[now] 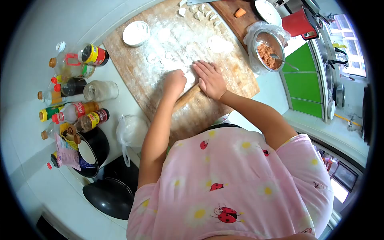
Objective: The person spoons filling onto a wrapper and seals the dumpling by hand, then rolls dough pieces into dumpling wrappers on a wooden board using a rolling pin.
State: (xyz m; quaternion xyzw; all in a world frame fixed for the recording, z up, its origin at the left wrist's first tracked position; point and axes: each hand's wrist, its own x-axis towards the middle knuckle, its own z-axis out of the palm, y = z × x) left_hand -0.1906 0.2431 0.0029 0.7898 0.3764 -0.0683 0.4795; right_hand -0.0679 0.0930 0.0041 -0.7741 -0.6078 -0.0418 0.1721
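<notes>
A wooden rolling pin (187, 98) lies slantwise on the floury wooden board (132, 76). My right hand (211, 79) rests flat over its upper end, fingers stretched out. Just left of it, my left hand (175, 85) is closed in a fist at the edge of a white dough piece (188, 77); what its fingers hold is hidden. Flat, round dough pieces (152, 58) lie farther up the board. A white bowl of flour (136, 33) stands at the board's upper left, and folded dumplings (198, 15) sit near the top edge.
At the right is a metal bowl of orange-brown filling (269, 52) with a spoon, beside a brown board (231, 18) bearing a carrot piece (240, 13). Several bottles, a glass jar (101, 91), a plastic bag (130, 131) and a black pot (100, 148) stand at the left.
</notes>
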